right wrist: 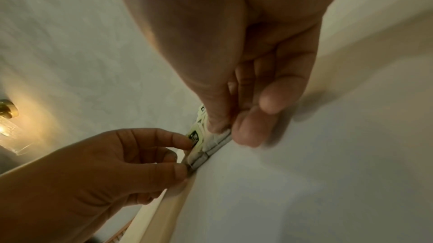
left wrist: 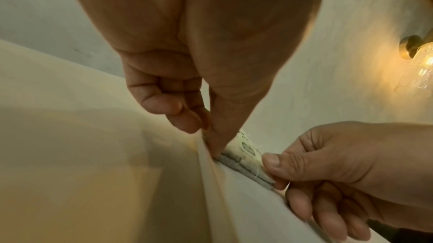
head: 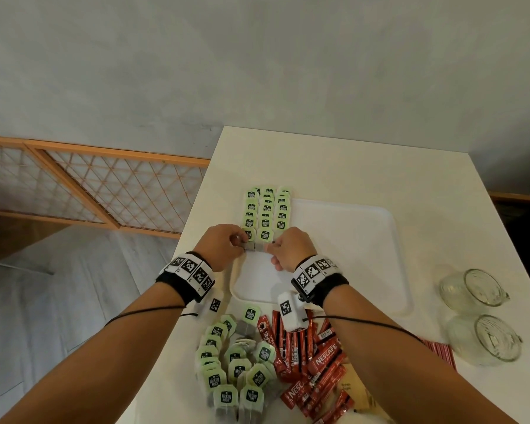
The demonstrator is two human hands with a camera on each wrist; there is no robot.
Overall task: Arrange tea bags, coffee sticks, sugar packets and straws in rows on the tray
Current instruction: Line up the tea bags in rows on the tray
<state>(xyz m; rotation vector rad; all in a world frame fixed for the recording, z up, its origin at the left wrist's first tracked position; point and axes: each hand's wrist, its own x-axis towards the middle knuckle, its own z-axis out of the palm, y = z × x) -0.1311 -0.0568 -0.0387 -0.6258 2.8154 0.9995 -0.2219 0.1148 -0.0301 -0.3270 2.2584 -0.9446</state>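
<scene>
Three rows of green-tagged tea bags (head: 265,212) lie along the left side of the white tray (head: 364,240). At the near end of those rows both hands meet over the nearest tea bags (head: 252,246). My left hand (head: 241,242) pinches their left end, thumb and forefinger closed on it (left wrist: 212,147). From the other side my right hand (head: 270,248) pinches their right end (right wrist: 226,132). In the wrist views the bags (left wrist: 243,157) (right wrist: 206,148) lie flat on the tray, against its left rim. The palms hide part of the rows.
A loose pile of tea bags (head: 233,365) lies at the table's near edge. Red coffee sticks (head: 315,359), brown sugar packets (head: 354,391) and red-striped straws (head: 438,350) lie beside it. Two glass bowls (head: 475,290) (head: 487,339) stand to the right. The table's left edge drops to the floor.
</scene>
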